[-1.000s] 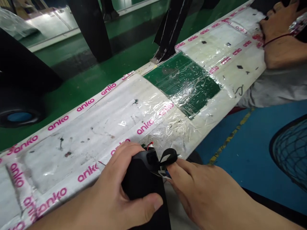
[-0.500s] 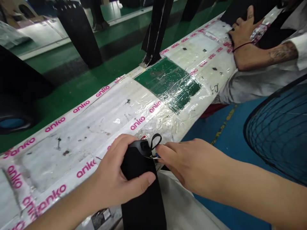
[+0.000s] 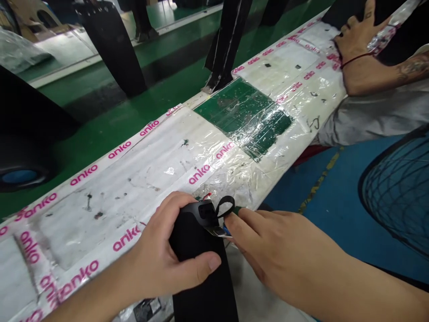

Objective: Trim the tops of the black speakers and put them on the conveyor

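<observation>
My left hand (image 3: 164, 255) grips a long black padded strip (image 3: 197, 268), with the thumb across its front and the fingers curled over its top. A black plastic end piece (image 3: 201, 213) on the strip carries a black cord loop (image 3: 224, 205). My right hand (image 3: 278, 246) reaches in from the right, its fingertips at a small metal tab (image 3: 214, 231) beside a bit of blue wire. A red wire tip (image 3: 206, 196) shows behind the end piece. The right fingers hide part of the tab.
A long bench (image 3: 134, 192) covered in white "anko" tape and clear film runs diagonally, with a green patch (image 3: 244, 116) on it. A co-worker's hand (image 3: 355, 49) with a red cord bracelet rests at its far end. A wire fan guard (image 3: 395, 192) stands at right.
My right hand has moved in toward the end piece, its fingertips now at the metal tab. The black strip stays in my left hand. The co-worker's hand has shifted slightly.
</observation>
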Available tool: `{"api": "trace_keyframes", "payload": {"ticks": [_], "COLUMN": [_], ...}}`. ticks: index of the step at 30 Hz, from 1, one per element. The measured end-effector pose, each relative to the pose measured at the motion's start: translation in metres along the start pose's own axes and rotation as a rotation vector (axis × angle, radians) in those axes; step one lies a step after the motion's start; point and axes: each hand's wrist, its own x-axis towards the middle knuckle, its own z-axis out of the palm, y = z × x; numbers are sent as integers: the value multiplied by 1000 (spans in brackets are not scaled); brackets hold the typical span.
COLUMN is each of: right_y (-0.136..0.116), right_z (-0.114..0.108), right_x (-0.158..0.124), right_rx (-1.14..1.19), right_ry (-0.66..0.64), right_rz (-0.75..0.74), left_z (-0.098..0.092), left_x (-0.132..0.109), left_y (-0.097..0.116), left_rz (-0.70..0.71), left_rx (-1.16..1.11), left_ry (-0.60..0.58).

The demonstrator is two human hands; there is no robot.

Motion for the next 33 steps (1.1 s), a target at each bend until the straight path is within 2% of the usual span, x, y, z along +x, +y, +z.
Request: {"api": "trace_keyframes", "payload": {"ticks": [9, 15, 33], "right_y": [3, 4, 3], "right_z": [-5, -4, -3], "right_x": [5, 3, -1], "right_rx": [34, -2, 3], "right_ry": [-48, -12, -37], "right_rz": [-8, -26, -24], "left_z": [0, -1, -2], "left_x": [0, 2, 1], "left_y": [2, 3, 1], "left_rz": [-8, -25, -21], "left_rx": [-4, -29, -55], "left_ry": [0, -18, -22]}}
